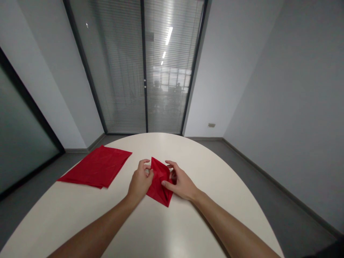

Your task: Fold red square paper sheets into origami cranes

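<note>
A small folded red sheet (pixel 158 181), of paper or thin cloth, is held at the middle of the table with one corner pointing away from me. My left hand (pixel 141 180) pinches its left edge between thumb and fingers. On the right side, my right hand (pixel 182 181) has its thumb on top of a fold, with the fingers curled around the edge and partly hidden. The folds between my hands stand slightly raised and open. To the left lies a larger stack of flat red sheets (pixel 98 166), with creases and slightly offset edges, untouched by either hand.
The round white table (pixel 215 172) curves away on both sides. Beyond it are a glass door with blinds (pixel 120 89), grey walls (pixel 295 89) and a wall socket plate (pixel 211 125). A frosted glass panel (pixel 21 136) stands at the left.
</note>
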